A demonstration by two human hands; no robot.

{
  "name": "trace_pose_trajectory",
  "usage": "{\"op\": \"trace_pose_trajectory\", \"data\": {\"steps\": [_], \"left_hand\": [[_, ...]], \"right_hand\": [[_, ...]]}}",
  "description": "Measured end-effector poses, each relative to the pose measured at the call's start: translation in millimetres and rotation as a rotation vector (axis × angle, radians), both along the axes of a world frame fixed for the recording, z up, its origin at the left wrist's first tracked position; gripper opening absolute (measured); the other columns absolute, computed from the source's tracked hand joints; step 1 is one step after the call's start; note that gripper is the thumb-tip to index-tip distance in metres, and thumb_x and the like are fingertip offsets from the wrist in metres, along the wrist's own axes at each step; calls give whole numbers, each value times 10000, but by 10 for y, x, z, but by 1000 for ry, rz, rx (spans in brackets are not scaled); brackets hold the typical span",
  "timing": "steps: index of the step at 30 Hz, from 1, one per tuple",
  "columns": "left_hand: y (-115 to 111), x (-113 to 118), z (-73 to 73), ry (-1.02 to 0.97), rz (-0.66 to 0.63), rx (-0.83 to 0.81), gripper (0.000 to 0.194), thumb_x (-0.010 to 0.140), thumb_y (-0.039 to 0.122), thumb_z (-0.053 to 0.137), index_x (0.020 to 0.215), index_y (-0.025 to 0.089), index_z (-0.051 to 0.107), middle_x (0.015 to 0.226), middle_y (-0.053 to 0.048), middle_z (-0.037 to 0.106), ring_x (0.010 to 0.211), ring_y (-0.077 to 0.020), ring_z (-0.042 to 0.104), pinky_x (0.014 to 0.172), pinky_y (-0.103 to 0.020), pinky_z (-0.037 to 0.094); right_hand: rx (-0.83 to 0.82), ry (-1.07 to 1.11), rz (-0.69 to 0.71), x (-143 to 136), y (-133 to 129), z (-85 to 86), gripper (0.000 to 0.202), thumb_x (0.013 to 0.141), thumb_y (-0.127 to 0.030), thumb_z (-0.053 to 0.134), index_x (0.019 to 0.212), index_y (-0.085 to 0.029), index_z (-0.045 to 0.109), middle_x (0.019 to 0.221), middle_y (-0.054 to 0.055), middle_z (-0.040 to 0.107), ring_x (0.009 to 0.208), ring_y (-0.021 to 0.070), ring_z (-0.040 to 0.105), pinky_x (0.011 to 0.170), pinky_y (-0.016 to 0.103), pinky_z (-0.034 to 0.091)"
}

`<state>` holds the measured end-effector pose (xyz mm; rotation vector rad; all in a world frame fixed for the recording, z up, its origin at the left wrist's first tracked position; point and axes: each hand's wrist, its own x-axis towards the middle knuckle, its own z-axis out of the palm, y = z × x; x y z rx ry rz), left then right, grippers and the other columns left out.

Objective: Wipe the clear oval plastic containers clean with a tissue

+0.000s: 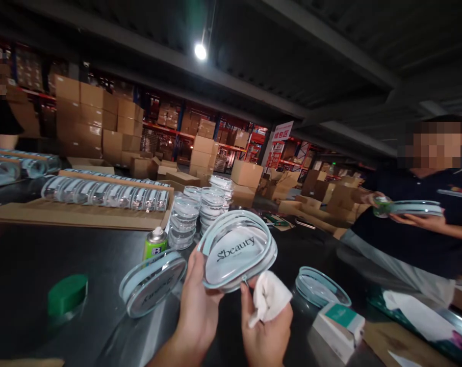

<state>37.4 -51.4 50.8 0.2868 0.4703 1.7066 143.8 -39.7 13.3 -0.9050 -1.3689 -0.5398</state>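
A clear pouch [238, 252] with pale blue trim and the word "beauty" on its face is tilted upright above the dark table. My left hand [200, 300] grips its left side and lower edge. In my right hand [267, 326] is a crumpled white tissue [271, 298], and its fingertips touch the zipper pull at the pouch's bottom edge. Another such pouch [154, 283] lies on the table to the left, in front of a green spray can [155, 243]. A further pouch [323, 288] rests at the right, behind a white and teal box [340, 329].
Stacked pouches [185, 219] stand behind my hands, beside a cardboard tray [101, 216] with a row of them. A green cap [67, 295] is at the left. Across the table at right, a person [418, 214] holds a pouch and can. Cartons fill the background.
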Motion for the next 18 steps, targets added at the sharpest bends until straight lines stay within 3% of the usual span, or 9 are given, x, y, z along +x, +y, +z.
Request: {"op": "trace_pose_trajectory", "data": {"steps": [6,11,18], "left_hand": [[0,3,0,18,24,16,322,924,339,556,1242,292,563,1150,-48,697,832,-160,699,648,-241,562],[-2,16,-20,65,84,52,430,911,367,578,1334,353,506,1274,-37,647,1067,-198,659,798,-272,563],[-9,54,-50,112,95,-4,504,894,420,592,1377,344,472,1344,-50,609,1222,-252,576,958,-344,513]], "right_hand": [[-58,1,-1,77,-10,-4,245,883,-386,593,870,-143,620,722,113,722,617,233,710,557,270,563],[-167,9,0,227,10,52,229,833,-394,628,836,-165,638,701,83,713,611,231,704,528,253,539],[-220,232,-100,529,125,303,323,793,-488,599,840,-168,591,727,88,634,613,237,621,561,343,482]]}}
